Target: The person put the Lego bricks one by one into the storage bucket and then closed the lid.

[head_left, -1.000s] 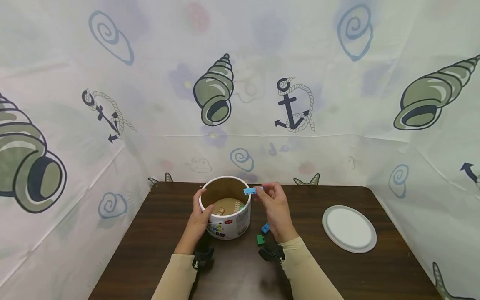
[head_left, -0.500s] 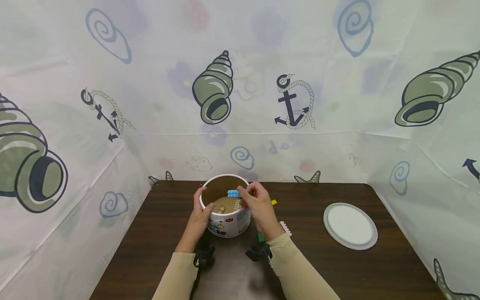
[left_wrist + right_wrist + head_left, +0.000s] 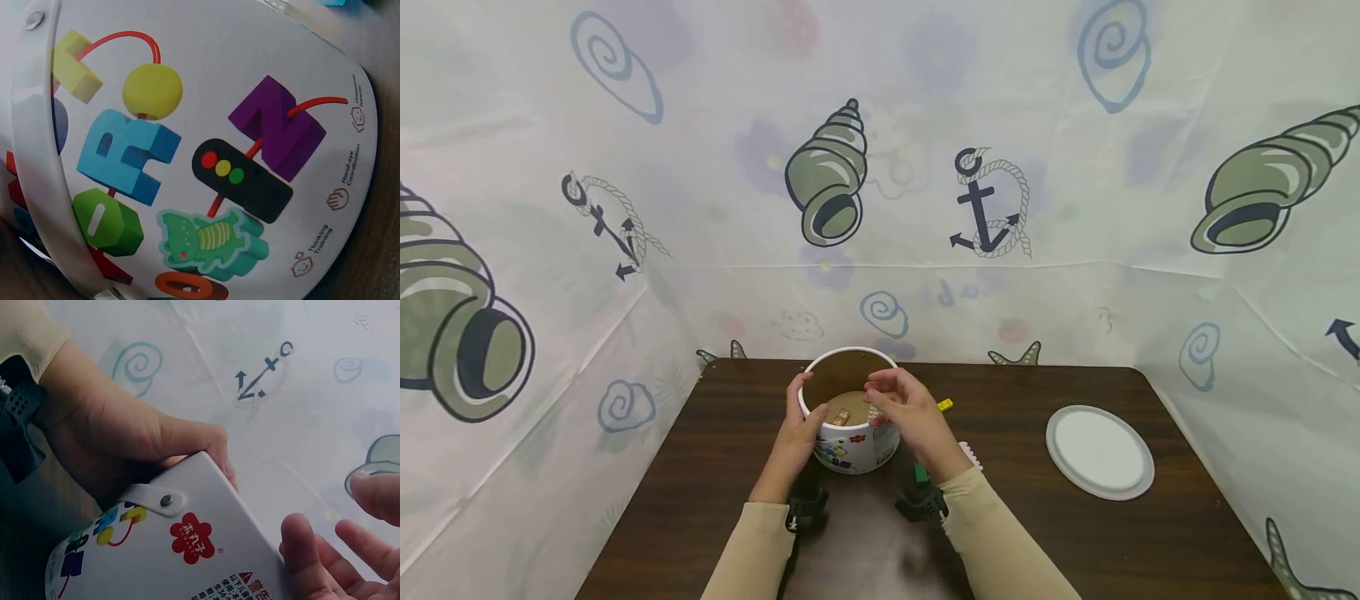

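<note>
On the table stands a white round bucket (image 3: 855, 450) with coloured print on its side. My left hand (image 3: 796, 437) holds its left edge, thumb over the rim, as the right wrist view also shows. Over the right side of the bucket's mouth is my right hand (image 3: 913, 417), its fingers apart with nothing between them. In the right wrist view, the spread fingers (image 3: 299, 550) are beside the bucket wall. Inside the bucket lie a tan toy brick (image 3: 842, 417) and a pale studded brick (image 3: 874, 413), partly covered by the right hand.
A yellow brick (image 3: 945, 405), a pink brick (image 3: 970, 454) and a green brick (image 3: 921, 474) lie on the dark wooden table (image 3: 1015, 517) around the right forearm. Farther right is a round white lid (image 3: 1100, 452). Shell-printed cloth (image 3: 917, 108) hangs behind the table.
My right hand has moved left over the bucket with a light blue brick and let it go there; the brick is now out of sight. My left hand keeps its hold.
</note>
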A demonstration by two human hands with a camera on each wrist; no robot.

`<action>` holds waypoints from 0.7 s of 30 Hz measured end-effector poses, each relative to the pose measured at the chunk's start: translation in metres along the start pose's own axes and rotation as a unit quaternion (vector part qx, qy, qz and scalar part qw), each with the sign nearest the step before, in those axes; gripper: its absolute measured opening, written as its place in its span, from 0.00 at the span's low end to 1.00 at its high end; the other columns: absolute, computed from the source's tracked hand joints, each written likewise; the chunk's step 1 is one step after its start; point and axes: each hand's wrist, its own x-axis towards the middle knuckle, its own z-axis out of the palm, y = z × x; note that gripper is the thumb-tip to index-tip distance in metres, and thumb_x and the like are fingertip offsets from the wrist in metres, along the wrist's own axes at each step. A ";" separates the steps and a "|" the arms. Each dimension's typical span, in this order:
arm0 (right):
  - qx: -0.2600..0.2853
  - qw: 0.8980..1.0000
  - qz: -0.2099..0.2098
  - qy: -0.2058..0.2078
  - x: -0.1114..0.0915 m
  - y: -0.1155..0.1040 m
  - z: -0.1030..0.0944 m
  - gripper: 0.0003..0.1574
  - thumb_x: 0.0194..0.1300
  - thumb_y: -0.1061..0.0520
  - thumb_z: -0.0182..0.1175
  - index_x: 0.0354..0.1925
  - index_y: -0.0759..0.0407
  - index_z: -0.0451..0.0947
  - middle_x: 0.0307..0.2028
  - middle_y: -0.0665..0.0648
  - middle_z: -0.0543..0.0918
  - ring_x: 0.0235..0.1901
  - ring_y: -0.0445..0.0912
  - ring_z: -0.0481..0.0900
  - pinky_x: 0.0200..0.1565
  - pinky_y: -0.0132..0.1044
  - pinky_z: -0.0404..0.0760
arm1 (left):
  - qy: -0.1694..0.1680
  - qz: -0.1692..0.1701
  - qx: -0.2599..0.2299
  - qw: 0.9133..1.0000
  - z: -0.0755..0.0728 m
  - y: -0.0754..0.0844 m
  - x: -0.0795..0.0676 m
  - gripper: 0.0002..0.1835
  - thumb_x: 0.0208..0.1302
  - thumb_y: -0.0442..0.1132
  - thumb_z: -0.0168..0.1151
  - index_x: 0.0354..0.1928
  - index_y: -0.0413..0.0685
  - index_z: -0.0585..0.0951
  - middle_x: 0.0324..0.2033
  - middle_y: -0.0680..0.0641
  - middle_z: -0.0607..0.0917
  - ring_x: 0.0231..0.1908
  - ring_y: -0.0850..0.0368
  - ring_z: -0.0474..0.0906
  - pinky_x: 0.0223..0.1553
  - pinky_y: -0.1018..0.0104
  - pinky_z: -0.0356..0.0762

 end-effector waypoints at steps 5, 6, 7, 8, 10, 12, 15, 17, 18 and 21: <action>-0.015 1.000 0.000 -0.008 0.000 0.001 -0.001 0.21 0.80 0.58 0.64 0.66 0.58 0.77 0.63 0.69 0.80 0.52 0.47 0.85 0.49 0.42 0.90 | -0.002 -0.001 -0.002 1.000 0.001 0.000 0.000 0.37 0.81 0.42 0.57 0.83 0.63 0.52 0.80 0.33 0.61 0.74 0.30 0.66 0.75 0.28 0.60; -0.016 1.000 0.001 -0.009 0.000 0.001 -0.001 0.21 0.80 0.58 0.64 0.66 0.58 0.77 0.64 0.71 0.79 0.52 0.47 0.85 0.49 0.43 0.90 | -0.003 -0.002 -0.003 1.000 0.001 0.000 0.000 0.37 0.81 0.42 0.56 0.83 0.63 0.52 0.80 0.33 0.61 0.74 0.29 0.66 0.75 0.27 0.59; -0.017 1.000 0.000 -0.009 0.000 0.001 0.000 0.21 0.80 0.58 0.64 0.66 0.58 0.77 0.64 0.72 0.79 0.52 0.47 0.85 0.49 0.43 0.90 | -0.003 -0.004 -0.002 1.000 0.001 0.000 0.000 0.37 0.81 0.41 0.56 0.83 0.63 0.52 0.80 0.33 0.61 0.75 0.29 0.66 0.75 0.27 0.59; -0.018 1.000 0.000 -0.009 -0.001 0.001 0.000 0.21 0.80 0.59 0.64 0.66 0.58 0.77 0.65 0.74 0.78 0.51 0.47 0.85 0.49 0.44 0.90 | -0.003 -0.006 -0.001 1.000 0.000 0.000 0.000 0.37 0.81 0.42 0.56 0.83 0.64 0.52 0.80 0.34 0.61 0.75 0.29 0.66 0.75 0.26 0.59; -0.020 1.000 -0.003 -0.009 -0.001 0.001 0.000 0.21 0.80 0.59 0.64 0.66 0.58 0.77 0.64 0.73 0.79 0.51 0.47 0.85 0.49 0.44 0.90 | -0.001 -0.008 0.002 1.000 0.000 0.000 -0.001 0.37 0.81 0.43 0.56 0.83 0.64 0.52 0.81 0.34 0.61 0.75 0.29 0.66 0.75 0.26 0.59; -0.024 1.000 -0.005 -0.007 -0.002 0.001 0.000 0.21 0.80 0.58 0.64 0.67 0.59 0.77 0.62 0.72 0.80 0.50 0.47 0.85 0.48 0.44 0.90 | 0.000 -0.009 0.004 1.000 0.000 0.000 -0.001 0.37 0.81 0.44 0.57 0.83 0.65 0.52 0.81 0.34 0.61 0.75 0.30 0.66 0.75 0.27 0.60; -0.025 1.000 -0.006 -0.005 -0.003 0.002 0.000 0.23 0.79 0.57 0.65 0.68 0.58 0.76 0.60 0.69 0.81 0.50 0.47 0.85 0.46 0.43 0.90 | -0.001 -0.006 0.001 1.000 0.000 -0.001 0.000 0.37 0.81 0.45 0.57 0.83 0.64 0.52 0.81 0.35 0.60 0.75 0.30 0.66 0.75 0.28 0.59; -0.028 1.000 -0.006 -0.004 -0.004 0.002 0.000 0.24 0.79 0.56 0.65 0.69 0.57 0.75 0.60 0.69 0.81 0.50 0.48 0.84 0.46 0.42 0.90 | -0.002 -0.005 -0.001 1.000 0.000 -0.001 0.000 0.37 0.81 0.45 0.57 0.83 0.64 0.52 0.81 0.35 0.60 0.75 0.30 0.66 0.75 0.28 0.59; -0.028 1.000 -0.005 -0.003 -0.004 0.003 -0.001 0.25 0.79 0.55 0.65 0.69 0.56 0.75 0.60 0.68 0.81 0.50 0.48 0.85 0.47 0.42 0.89 | -0.003 -0.004 -0.003 1.000 0.000 -0.001 0.001 0.37 0.81 0.45 0.57 0.83 0.64 0.52 0.81 0.35 0.60 0.75 0.30 0.66 0.75 0.28 0.59; -0.036 0.999 -0.007 -0.004 -0.005 0.005 -0.003 0.26 0.79 0.54 0.65 0.70 0.55 0.76 0.61 0.66 0.83 0.51 0.47 0.86 0.48 0.43 0.89 | -0.004 -0.003 -0.005 1.000 0.000 -0.002 0.001 0.37 0.81 0.43 0.56 0.83 0.64 0.52 0.81 0.35 0.59 0.75 0.29 0.65 0.75 0.27 0.59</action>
